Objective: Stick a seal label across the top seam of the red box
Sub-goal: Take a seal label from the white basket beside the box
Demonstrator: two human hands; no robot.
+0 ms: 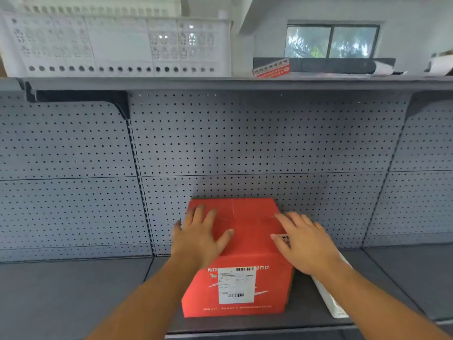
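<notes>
1. Resting on the grey shelf (73, 290), the red box (247, 231) stands with its back against the perforated panel (245, 143); its top flaps are shut, so nothing inside shows.
2. A white shipping label (236, 285) with barcodes sits on the box's front face.
3. The left hand (198, 238) lies flat on the left part of the top, fingers spread and relaxed, gripping nothing.
4. The right hand (304, 244) lies palm-down over the top's right edge, fingers extended; a small printed label (284, 238) peeks out under the thumb, and whether it is pinched I cannot tell.
5. A white flat item (328, 300) lies just right of the box, partly under the right forearm.
6. On the upper shelf, a white lattice basket (117, 45) stands; its contents are hidden.
</notes>
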